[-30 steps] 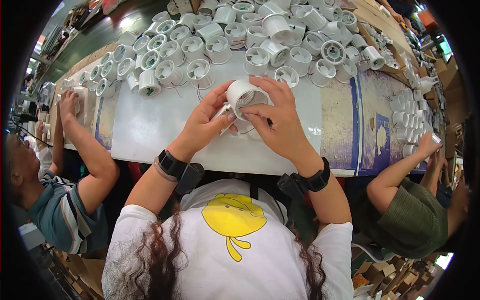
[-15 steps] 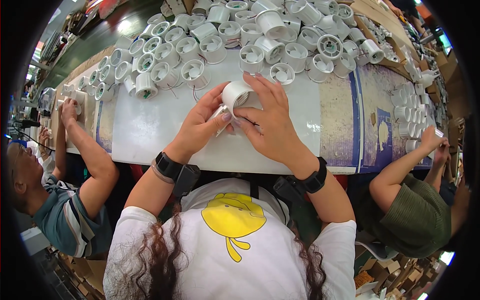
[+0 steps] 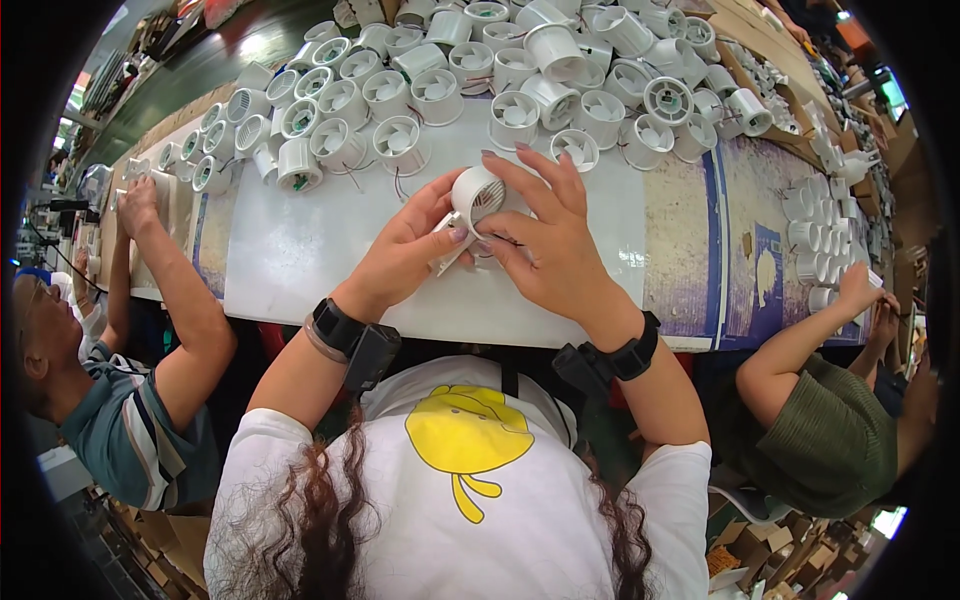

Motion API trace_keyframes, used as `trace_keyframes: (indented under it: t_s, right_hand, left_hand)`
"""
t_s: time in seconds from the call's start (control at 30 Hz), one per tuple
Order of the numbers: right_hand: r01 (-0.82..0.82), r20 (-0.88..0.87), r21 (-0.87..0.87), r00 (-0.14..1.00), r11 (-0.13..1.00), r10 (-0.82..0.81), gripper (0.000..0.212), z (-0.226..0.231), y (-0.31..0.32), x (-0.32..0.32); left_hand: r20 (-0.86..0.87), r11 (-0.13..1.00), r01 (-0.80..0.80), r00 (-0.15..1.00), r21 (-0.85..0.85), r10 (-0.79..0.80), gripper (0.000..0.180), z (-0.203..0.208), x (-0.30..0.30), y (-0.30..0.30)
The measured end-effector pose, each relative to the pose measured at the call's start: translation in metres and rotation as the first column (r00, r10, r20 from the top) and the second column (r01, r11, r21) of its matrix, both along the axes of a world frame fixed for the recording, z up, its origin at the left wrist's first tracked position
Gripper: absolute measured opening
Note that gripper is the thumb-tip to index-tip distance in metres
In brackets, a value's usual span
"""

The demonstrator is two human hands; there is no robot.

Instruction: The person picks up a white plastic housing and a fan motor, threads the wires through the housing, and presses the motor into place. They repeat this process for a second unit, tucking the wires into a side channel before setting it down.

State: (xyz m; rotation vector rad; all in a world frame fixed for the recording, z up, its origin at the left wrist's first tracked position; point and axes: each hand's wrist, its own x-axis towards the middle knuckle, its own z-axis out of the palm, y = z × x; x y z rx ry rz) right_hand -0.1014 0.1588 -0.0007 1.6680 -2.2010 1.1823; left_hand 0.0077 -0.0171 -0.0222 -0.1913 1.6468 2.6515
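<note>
Between my hands, above the white work surface [image 3: 310,240], is a white round fan housing [image 3: 477,192] with a slatted grille. A narrow flat white part [image 3: 449,246] slants down from it to the lower left. My left hand [image 3: 398,252] wraps the housing and this part from the left, thumb pressed on their joint. At the housing's lower right, my right hand [image 3: 560,245] has its thumb and index finger pinched together on what looks like a thin dark wire; its other fingers stretch out above. The pinching fingertips hide part of the wire.
A heap of white fan housings [image 3: 512,118], many with blades and thin wires showing, covers the table's far side. One person [image 3: 165,330] works at my left, another [image 3: 815,410] at my right beside rows of white cylinders [image 3: 805,238]. Cardboard [image 3: 680,250] lies right of the white surface.
The housing has turned so its slatted grille faces up more. My right hand's outer fingers have lifted off the rim and spread, while the left keeps its hold.
</note>
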Motion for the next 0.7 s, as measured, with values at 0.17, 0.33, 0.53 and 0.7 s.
trace_keyframes:
  t_s: [0.17,0.33,0.53,0.7]
  right_hand:
    - [-0.061,0.081,-0.019,0.995,0.998,0.063,0.018,0.000,0.002,-0.004]
    - [0.046,-0.194,0.005,0.980,0.999,-0.045,0.017,0.003,0.002,0.009]
    - [0.129,-0.409,-0.045,0.902,0.991,-0.137,0.020,-0.014,0.001,0.015]
    - [0.123,-0.139,-0.099,0.981,0.987,-0.136,0.018,-0.012,-0.002,0.010]
  left_hand:
    - [0.018,1.000,0.005,1.000,-0.003,-0.005,0.064,0.006,-0.002,-0.001]
    - [0.049,0.999,-0.038,0.998,-0.014,0.039,0.064,0.005,-0.003,-0.002]
    - [0.058,0.997,-0.064,0.996,-0.036,0.066,0.063,0.007,-0.001,-0.003]
    - [0.029,0.991,-0.062,0.997,-0.121,0.066,0.063,0.003,0.000,-0.004]
